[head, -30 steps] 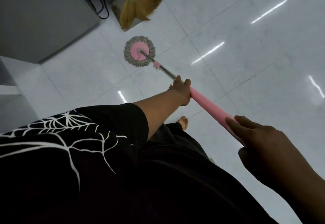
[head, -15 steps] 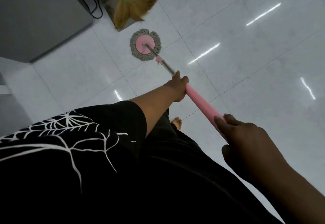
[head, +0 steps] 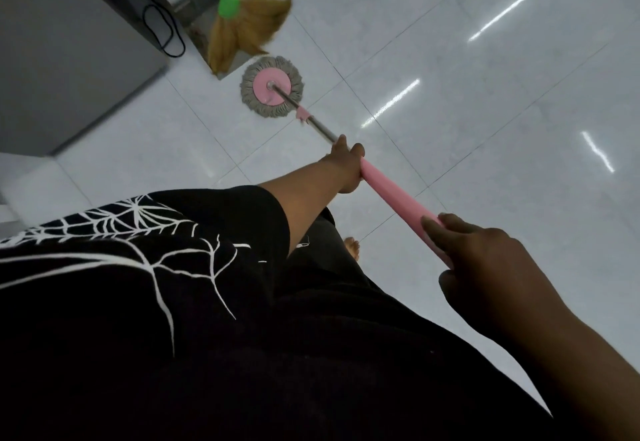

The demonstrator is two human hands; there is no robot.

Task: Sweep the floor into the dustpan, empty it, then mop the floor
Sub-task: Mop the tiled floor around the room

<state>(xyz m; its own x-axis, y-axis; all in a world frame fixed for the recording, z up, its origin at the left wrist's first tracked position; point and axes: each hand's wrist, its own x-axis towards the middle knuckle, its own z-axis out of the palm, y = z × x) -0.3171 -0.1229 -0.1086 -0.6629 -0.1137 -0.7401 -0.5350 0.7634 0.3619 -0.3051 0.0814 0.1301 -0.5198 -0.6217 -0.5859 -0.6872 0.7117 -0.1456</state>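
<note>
Right hand (head: 485, 260) holds the near end of the long pink-handled spin mop (head: 394, 194), fingers and thumb round it. Left hand (head: 346, 166) grips farther along, where the pink sleeve meets the bare metal shaft, arm stretched straight. Glossy white tiled floor (head: 467, 101), likely slick once wet. Mop looks light, pole stiff; best held on the pink sleeve, hands well apart for leverage. Round grey string mop head (head: 263, 88) is soft, flat on the floor, far left, just beside the straw broom with green collar (head: 242, 28).

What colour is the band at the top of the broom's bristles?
Bright green; the band sits above the tan bristles of the broom, clearest in the head view.
</note>
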